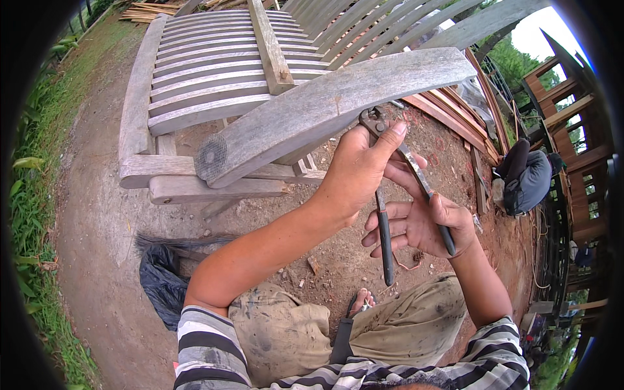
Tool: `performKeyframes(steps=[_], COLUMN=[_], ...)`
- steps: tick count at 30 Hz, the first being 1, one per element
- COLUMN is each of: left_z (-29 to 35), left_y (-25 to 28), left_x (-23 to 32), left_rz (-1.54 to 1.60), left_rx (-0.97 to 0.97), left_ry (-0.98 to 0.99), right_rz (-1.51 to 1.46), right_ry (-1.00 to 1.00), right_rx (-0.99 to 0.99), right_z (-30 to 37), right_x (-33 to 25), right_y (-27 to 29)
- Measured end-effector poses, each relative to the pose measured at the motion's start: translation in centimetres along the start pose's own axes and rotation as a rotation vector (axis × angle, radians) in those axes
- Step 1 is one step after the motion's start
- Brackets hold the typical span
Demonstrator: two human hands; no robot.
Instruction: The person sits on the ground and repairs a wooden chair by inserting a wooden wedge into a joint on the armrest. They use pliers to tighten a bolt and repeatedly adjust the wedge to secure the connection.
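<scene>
My left hand point(364, 159) is closed around the jaw end of a pair of pincers point(385, 242), its thumb along the metal near the head. The pincers' black-gripped handles stand apart and point down toward me. My right hand point(426, 224) has its palm turned up, with one handle lying across it under the thumb. Its fingers reach out toward the other handle. Just beyond the pincers is the curved armrest point(338, 97) of a weathered grey slatted wooden bench point(214, 81). A dark round mesh-like patch point(211, 159) covers the armrest's near end.
A wooden beam point(270, 49) lies across the bench slats. On the ground at left is a black plastic bag point(162, 279) beside thin dark strands point(188, 240). Reddish planks point(455, 120) lie at right, near a crouching person point(526, 179). Grass point(39, 260) borders the dirt path.
</scene>
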State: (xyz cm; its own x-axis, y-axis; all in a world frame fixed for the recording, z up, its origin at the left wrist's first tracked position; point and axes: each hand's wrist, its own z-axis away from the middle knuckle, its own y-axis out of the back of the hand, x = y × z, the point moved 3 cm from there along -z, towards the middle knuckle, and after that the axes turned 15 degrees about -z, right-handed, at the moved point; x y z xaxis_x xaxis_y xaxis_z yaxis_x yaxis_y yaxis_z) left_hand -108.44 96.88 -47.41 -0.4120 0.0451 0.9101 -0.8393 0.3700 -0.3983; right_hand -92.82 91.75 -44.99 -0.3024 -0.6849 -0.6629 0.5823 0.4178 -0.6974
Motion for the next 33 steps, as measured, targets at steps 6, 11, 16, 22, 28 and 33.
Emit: performKeyframes(steps=[6, 11, 16, 22, 28, 33], left_z=[-0.2, -0.2, -0.1, -0.2, -0.3, -0.2], left_y=[0.1, 0.4, 0.0, 0.0, 0.0, 0.2], left_x=[0.0, -0.3, 0.1, -0.3, -0.5, -0.1], left_rz=[-0.021, -0.037, 0.025, 0.0, 0.063, 0.104], left_rx=[-0.036, -0.01, -0.03, 0.03, -0.019, -0.028], left_ry=[-0.039, 0.022, -0.011, 0.035, 0.011, 0.019], right_rz=[-0.127, 0.374, 0.154, -0.323, -0.125, 0.475], right_ry=[0.017, 0.009, 0.013, 0.005, -0.035, -0.065], right_rx=[0.024, 0.359, 0.141, -0.106, 0.084, 0.43], right_z=[0.5, 1.2, 0.9, -0.4, 0.5, 1.2], right_x=[0.3, -1.9, -1.1, 1.8, 0.0, -2.1], right_y=[-0.1, -2.4, -0.8, 1.0, -0.2, -3.8])
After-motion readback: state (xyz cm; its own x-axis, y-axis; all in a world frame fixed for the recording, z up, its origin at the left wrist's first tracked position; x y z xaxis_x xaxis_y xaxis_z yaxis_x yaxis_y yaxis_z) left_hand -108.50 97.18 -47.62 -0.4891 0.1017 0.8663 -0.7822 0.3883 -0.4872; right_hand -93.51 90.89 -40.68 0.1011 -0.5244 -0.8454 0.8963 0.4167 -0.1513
